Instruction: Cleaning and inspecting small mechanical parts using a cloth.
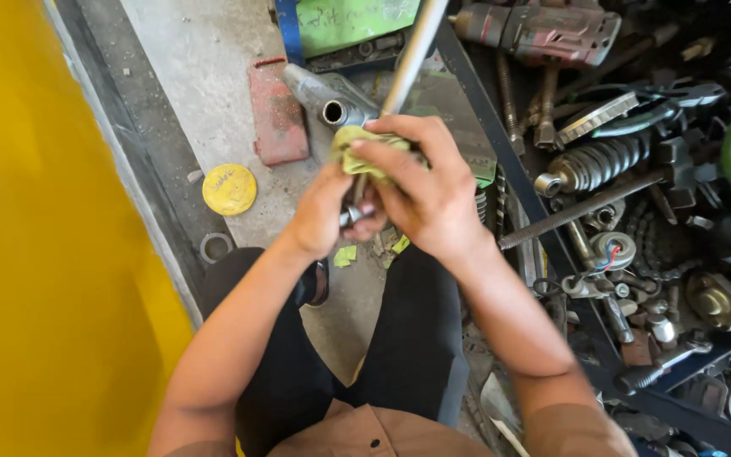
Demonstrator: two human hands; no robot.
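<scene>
Gripping: right hand (429,199) was closed around a yellow-green rag (364,145), pressing it against a long metal rod (412,55).
Left hand (327,216): curled shut on the rod's lower end, just beneath the right hand.
Rod: rose from between both hands, up past the top edge.
Rag: bunched at the right fingertips, wrapped about the rod.
Beyond: grey pipe (327,97) and red block (277,114) on the concrete floor (205,68); yellow disc (229,189) to the left.
Right side: tray (501,140) crowded with springs, bolts and tools.
</scene>
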